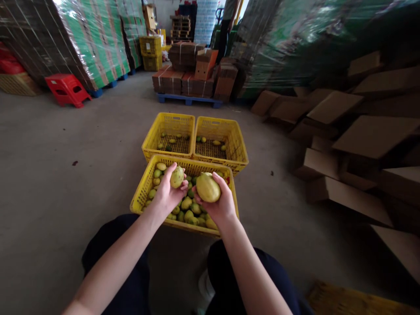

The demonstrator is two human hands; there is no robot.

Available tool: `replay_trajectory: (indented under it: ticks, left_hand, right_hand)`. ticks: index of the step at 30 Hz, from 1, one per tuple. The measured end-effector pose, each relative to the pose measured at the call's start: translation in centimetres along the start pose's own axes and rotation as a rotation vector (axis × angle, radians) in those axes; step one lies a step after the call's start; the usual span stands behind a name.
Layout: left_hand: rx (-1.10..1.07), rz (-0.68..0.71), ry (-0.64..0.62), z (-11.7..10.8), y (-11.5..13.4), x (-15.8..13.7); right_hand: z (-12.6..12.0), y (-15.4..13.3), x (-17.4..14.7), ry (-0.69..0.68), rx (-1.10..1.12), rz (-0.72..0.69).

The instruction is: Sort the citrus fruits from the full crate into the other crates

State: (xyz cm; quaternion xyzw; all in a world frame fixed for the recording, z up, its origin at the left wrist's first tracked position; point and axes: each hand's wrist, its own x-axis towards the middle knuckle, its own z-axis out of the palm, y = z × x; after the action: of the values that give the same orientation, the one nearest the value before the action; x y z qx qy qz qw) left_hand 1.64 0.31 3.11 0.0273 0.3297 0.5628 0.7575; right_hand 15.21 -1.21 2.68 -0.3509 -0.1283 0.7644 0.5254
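My left hand (170, 188) is closed around a small, speckled yellow-green fruit (177, 177). A larger, smooth yellow fruit (208, 187) rests in my right hand (221, 203), with the fingers and thumb wrapped about it. Both are lemon-like in look, but I cannot make out the exact kind. Directly beneath the hands stands a yellow plastic crate (139, 194), holding many green and yellow fruits (186, 203) of the same sort. My hands and forearms hide part of its contents.
Behind it, a left crate (151, 131) and a right crate (241, 142) hold a few fruits each. Cardboard boxes (348, 192) pile up at right. A blue pallet (188, 99) carries bundled cartons. A red stool (67, 87) stands at left; a person (226, 26) stands far back.
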Motion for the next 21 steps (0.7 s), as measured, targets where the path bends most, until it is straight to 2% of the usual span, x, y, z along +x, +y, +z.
replay_trajectory:
  ticks: [5, 10, 16, 21]
  left_hand:
    - [0.043, 0.001, 0.041, -0.3, -0.2, 0.4]
    - [0.02, -0.009, 0.006, -0.4, 0.0, 0.5]
    - [0.042, 0.017, 0.039, -0.1, 0.5, -0.6]
    - [0.081, 0.078, 0.154, 0.0, 0.6, -0.5]
  right_hand:
    - [-0.2, 0.1, 0.3, 0.035, 0.031, -0.064]
    - [-0.4, -0.2, 0.5, 0.058, 0.013, -0.022]
    - [0.2, 0.2, 0.1, 0.062, -0.041, -0.108]
    - [0.3, 0.4, 0.0, 0.017, -0.056, -0.119]
